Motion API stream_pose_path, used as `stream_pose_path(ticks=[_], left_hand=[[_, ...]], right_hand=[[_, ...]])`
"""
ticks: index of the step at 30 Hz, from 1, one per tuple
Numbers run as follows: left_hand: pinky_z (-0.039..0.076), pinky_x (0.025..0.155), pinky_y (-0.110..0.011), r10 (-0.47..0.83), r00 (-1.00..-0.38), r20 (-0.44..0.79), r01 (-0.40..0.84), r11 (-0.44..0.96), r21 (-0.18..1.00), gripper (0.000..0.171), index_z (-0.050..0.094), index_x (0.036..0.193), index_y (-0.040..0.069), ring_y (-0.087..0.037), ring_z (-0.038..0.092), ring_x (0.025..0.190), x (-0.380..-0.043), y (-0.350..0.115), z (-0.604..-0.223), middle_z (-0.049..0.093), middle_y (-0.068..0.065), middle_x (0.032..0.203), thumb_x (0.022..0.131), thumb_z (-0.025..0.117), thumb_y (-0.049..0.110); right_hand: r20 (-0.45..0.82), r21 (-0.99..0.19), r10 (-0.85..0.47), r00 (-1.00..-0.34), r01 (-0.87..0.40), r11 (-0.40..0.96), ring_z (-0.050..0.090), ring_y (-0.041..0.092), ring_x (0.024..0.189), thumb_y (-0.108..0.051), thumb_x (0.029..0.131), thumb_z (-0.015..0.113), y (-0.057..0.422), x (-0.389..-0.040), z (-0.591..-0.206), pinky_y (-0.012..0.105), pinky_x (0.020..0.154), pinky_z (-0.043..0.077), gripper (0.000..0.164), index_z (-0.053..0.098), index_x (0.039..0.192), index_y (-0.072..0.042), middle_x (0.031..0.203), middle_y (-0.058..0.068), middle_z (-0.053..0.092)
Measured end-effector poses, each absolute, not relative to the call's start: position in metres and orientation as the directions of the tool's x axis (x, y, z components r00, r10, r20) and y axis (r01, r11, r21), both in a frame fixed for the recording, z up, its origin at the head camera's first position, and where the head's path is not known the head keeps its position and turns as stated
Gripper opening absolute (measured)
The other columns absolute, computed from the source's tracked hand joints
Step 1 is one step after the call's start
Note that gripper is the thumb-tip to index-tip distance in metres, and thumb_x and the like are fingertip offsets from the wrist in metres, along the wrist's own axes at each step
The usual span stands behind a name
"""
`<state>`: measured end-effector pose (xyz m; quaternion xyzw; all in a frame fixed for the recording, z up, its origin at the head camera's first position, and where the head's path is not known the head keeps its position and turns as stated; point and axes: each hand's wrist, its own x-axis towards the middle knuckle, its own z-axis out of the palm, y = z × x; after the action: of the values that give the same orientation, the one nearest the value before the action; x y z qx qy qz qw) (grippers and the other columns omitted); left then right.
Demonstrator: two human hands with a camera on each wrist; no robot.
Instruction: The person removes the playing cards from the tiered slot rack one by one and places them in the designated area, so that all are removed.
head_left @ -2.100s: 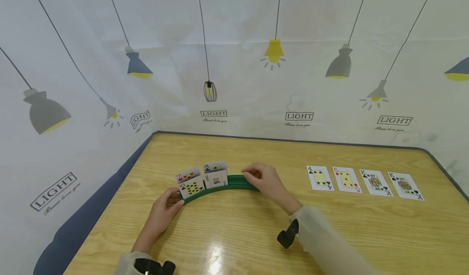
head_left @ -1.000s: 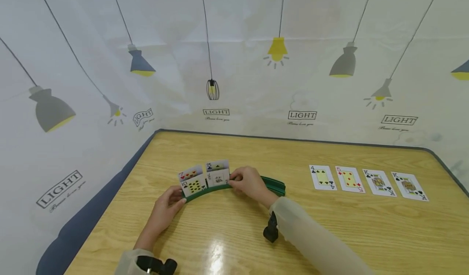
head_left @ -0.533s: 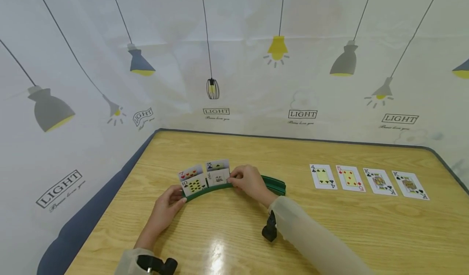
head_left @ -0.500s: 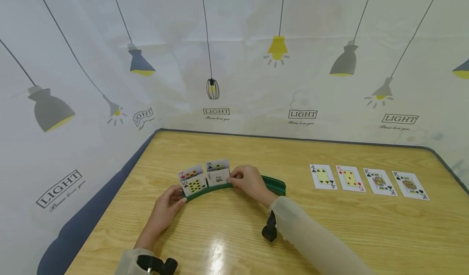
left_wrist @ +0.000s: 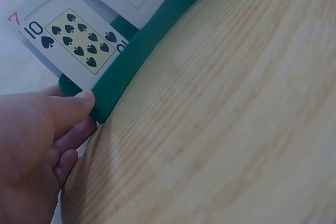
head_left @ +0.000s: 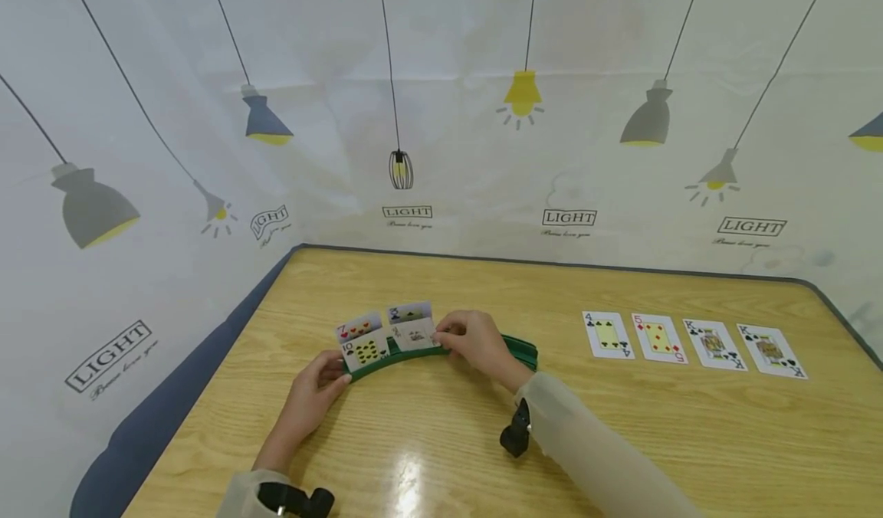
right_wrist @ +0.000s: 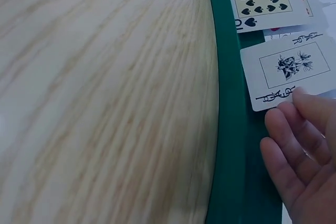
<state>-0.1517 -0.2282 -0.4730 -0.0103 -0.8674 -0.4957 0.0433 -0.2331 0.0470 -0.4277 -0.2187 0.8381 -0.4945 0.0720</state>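
A curved green card holder (head_left: 520,349) stands on the wooden table. My left hand (head_left: 309,391) grips its left end, thumb in front and fingers behind, as the left wrist view shows. In the front slot stand the ten of spades (left_wrist: 79,40) and a joker (right_wrist: 289,66), with a green gap between them. Behind them rise a red seven (head_left: 359,325) and a black-suited card (head_left: 409,313), partly hidden. My right hand (head_left: 476,342) pinches the joker by its lower right corner, the other fingers loosely bent over the holder.
To the right, face up in a row, lie a four of clubs (head_left: 608,336), a five of diamonds (head_left: 660,339) and two black kings, the nearer king (head_left: 714,345) and the outer king (head_left: 771,351). A lamp-printed curtain (head_left: 469,142) hangs behind the table (head_left: 414,273).
My right hand moved left from the holder's right part to the joker, then shifted it slightly right, widening the gap beside the ten. My left hand kept its grip on the holder.
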Motion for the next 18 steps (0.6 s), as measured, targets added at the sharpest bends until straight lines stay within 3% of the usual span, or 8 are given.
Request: stream_pose_path(ticks=[7, 14, 18], left_hand=[[0.045, 0.086, -0.04, -0.023, -0.996, 0.085, 0.061, 0.505, 0.861, 0.034, 0.052, 0.121, 0.003, -0.028, 0.057, 0.099, -0.152, -0.228, -0.475, 0.057, -0.015, 0.109, 0.088, 0.06, 0.004], [0.045, 0.087, -0.041, -0.028, -0.996, 0.08, 0.055, 0.509, 0.859, 0.034, 0.052, 0.122, 0.004, -0.028, 0.056, 0.101, -0.153, -0.227, -0.475, 0.057, -0.016, 0.111, 0.089, 0.06, 0.007], [0.045, 0.088, -0.041, -0.028, -0.997, 0.073, 0.049, 0.503, 0.863, 0.035, 0.051, 0.122, 0.004, -0.028, 0.056, 0.101, -0.152, -0.227, -0.475, 0.057, -0.016, 0.112, 0.089, 0.06, 0.008]], right_hand=[[0.155, -0.845, -0.431, -0.889, -0.345, 0.409, 0.062, 0.027, 0.062, -0.017, 0.085, 0.067, 0.065, -0.231, -0.424, 0.036, 0.055, 0.052, 0.007, 0.07, 0.088, -0.011, 0.073, 0.001, 0.064], [0.211, -0.787, -0.404, -0.89, -0.4, 0.47, 0.057, 0.011, 0.068, -0.022, 0.085, 0.066, 0.091, -0.227, -0.415, 0.029, 0.059, 0.049, 0.005, 0.07, 0.086, -0.018, 0.08, -0.007, 0.064], [0.244, -0.751, -0.399, -0.884, -0.433, 0.499, 0.056, 0.009, 0.072, -0.021, 0.086, 0.065, 0.111, -0.223, -0.409, 0.028, 0.06, 0.049, 0.005, 0.069, 0.086, -0.018, 0.081, -0.007, 0.064]])
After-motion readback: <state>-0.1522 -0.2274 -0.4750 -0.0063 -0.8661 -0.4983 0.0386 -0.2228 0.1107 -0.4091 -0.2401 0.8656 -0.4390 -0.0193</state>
